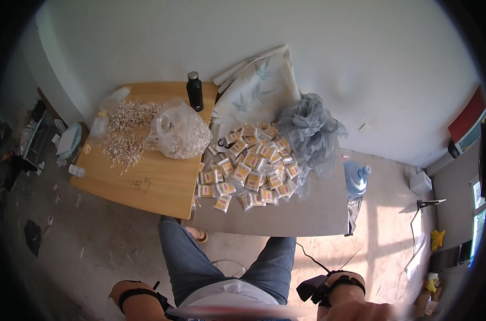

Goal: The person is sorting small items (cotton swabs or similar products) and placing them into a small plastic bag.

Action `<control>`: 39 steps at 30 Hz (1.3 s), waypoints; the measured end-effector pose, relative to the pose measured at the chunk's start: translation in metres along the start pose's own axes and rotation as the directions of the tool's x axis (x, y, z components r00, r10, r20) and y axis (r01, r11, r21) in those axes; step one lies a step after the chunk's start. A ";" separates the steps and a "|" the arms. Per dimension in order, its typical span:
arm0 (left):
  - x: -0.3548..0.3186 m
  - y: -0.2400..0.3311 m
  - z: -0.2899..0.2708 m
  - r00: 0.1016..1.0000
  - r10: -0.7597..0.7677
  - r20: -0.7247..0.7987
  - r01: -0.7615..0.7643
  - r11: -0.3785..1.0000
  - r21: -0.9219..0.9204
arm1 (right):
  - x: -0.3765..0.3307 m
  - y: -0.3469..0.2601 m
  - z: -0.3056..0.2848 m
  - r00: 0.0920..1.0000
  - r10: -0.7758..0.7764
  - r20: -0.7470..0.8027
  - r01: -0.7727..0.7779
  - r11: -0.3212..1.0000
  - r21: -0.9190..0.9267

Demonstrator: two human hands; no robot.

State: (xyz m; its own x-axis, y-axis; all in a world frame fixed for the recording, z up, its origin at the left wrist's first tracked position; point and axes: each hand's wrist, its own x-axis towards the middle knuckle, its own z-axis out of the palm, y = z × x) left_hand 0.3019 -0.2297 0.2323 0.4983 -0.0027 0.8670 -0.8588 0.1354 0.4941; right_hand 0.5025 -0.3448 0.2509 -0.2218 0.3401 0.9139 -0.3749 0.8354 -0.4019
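Both my arms show at the lower edge, each with a black strap round it. Of my left hand (145,309) only a part below the strap is seen; its fingers are out of the picture. My right hand (355,307) is cut off by the edge and smeared, so its fingers cannot be made out. Neither hand touches the tables. In front of me, many small clear packets of cotton swabs (253,162) with yellow labels lie heaped on the grey table (312,216). Loose cotton swabs (126,128) are spread at the left, beside a clear plastic bag (181,131) full of them.
A wooden table (162,187) adjoins the grey one. A black bottle (194,92) stands at its back. Grey plastic bags (310,128) and a folded leaf-patterned sheet (259,88) lie against the wall. A blue water jug (355,178) stands right of the table.
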 end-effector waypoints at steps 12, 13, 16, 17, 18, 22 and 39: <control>0.002 0.012 0.015 0.997 0.078 0.002 -0.078 0.994 0.074 | 0.005 -0.011 0.016 1.000 -0.005 0.006 0.005 1.000 0.031; 0.002 0.015 0.015 0.996 0.078 0.038 -0.081 0.992 0.096 | 0.006 -0.010 0.017 1.000 -0.011 0.005 0.011 0.999 0.049; -0.007 0.019 0.016 0.995 0.086 0.050 -0.093 0.980 0.175 | 0.001 -0.008 0.019 1.000 0.005 0.004 -0.005 0.999 0.053; -0.012 0.020 0.017 0.996 0.088 0.017 -0.090 0.969 0.230 | -0.002 -0.007 0.020 1.000 0.028 -0.008 -0.027 0.999 0.045; -0.014 0.020 0.013 0.995 0.096 0.026 -0.100 0.969 0.225 | -0.005 -0.010 0.019 0.999 0.046 0.013 -0.047 0.999 0.006; -0.016 0.027 0.001 0.999 -0.012 -0.043 0.028 0.920 0.392 | -0.012 -0.015 0.012 0.994 0.113 0.008 -0.110 0.983 -0.144; -0.022 -0.021 0.016 0.880 0.144 -0.452 -0.151 0.988 0.023 | -0.087 0.078 -0.003 0.702 0.085 -0.707 -0.605 0.595 -0.529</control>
State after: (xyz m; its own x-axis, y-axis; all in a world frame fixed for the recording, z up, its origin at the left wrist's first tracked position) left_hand 0.3071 -0.2484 0.2043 0.3682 0.4654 0.8049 -0.9266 0.1119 0.3591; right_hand 0.4957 -0.3084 0.1400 0.4486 0.6149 0.6486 0.3873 0.5203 -0.7611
